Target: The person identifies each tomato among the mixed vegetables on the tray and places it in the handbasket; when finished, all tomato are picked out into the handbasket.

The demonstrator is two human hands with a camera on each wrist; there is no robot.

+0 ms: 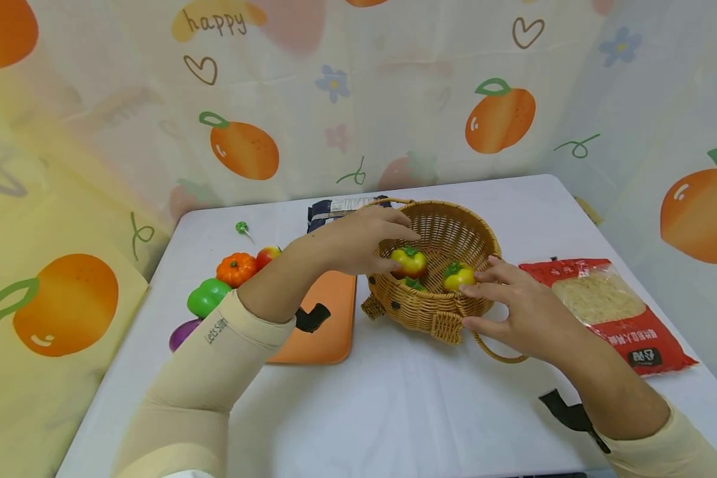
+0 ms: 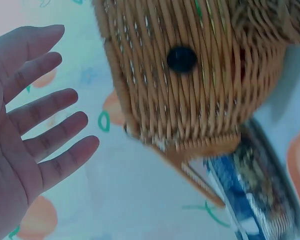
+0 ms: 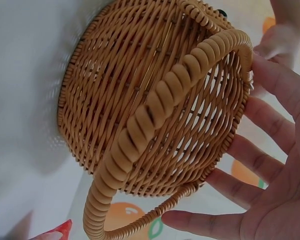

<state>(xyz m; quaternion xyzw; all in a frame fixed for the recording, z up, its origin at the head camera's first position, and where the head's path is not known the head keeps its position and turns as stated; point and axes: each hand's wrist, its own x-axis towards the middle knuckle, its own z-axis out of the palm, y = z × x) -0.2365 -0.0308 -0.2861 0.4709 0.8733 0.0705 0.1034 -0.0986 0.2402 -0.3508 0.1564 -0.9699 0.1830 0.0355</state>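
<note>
Flanking a wicker basket (image 1: 417, 317), left grip (image 1: 364, 240) loosely spread, right grip (image 1: 524, 312) splayed wide

Two hands are in view: one left hand (image 1: 361, 240) and one right hand (image 1: 516, 315). There is one bench (image 1: 394, 418), and on it one basket (image 1: 418, 315) with two handles (image 3: 142, 120). Inside are two plainly visible yellow fruits (image 1: 410, 262); one more green top (image 1: 414, 284) shows, its body hidden. Also one board (image 1: 334, 322), one dark pack (image 1: 320, 216), one red bag (image 1: 609, 305), one pumpkin (image 1: 237, 269), one green vegetable (image 1: 208, 297), one purple vegetable (image 1: 183, 335), one red fruit (image 1: 267, 256) and one lollipop (image 1: 241, 228). The backdrop bears two hearts (image 1: 200, 70).
</note>
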